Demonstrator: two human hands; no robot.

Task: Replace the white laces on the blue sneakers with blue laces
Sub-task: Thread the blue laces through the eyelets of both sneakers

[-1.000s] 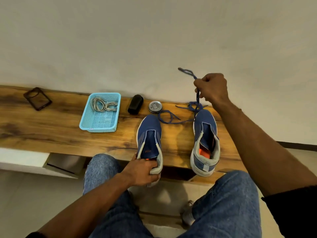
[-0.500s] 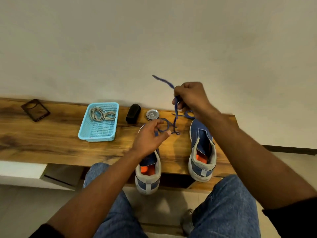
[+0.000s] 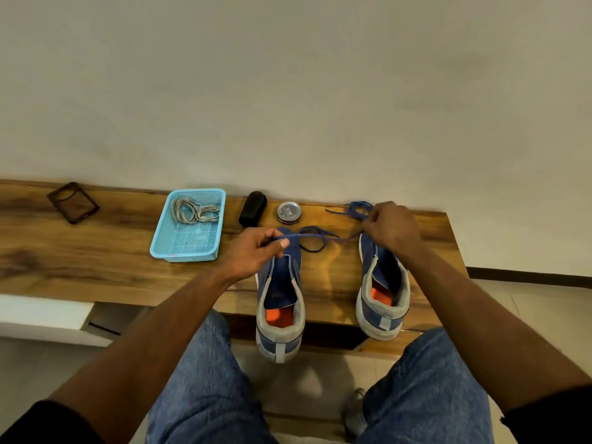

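Observation:
Two blue sneakers stand heel-toward-me on the wooden bench [image 3: 96, 257]: the left sneaker [image 3: 280, 302] and the right sneaker [image 3: 382, 296], both without laces. A blue lace [image 3: 320, 237] stretches between my hands above the shoes' toes. My left hand [image 3: 256, 251] pinches one end over the left sneaker. My right hand [image 3: 392, 230] grips the lace over the right sneaker's toe, with a tangle of blue lace [image 3: 358, 208] lying just behind it. The white laces [image 3: 193, 211] lie coiled in a light blue basket [image 3: 166, 248].
A black shoe brush [image 3: 253, 204] and a round polish tin [image 3: 289, 212] sit behind the left sneaker by the wall. A dark phone case [image 3: 73, 202] lies at the far left of the bench. My knees in jeans are below the bench edge.
My left hand left the left sneaker's heel and took hold of the blue lace. My right hand came down from a raised position, and the lace now runs level between both hands.

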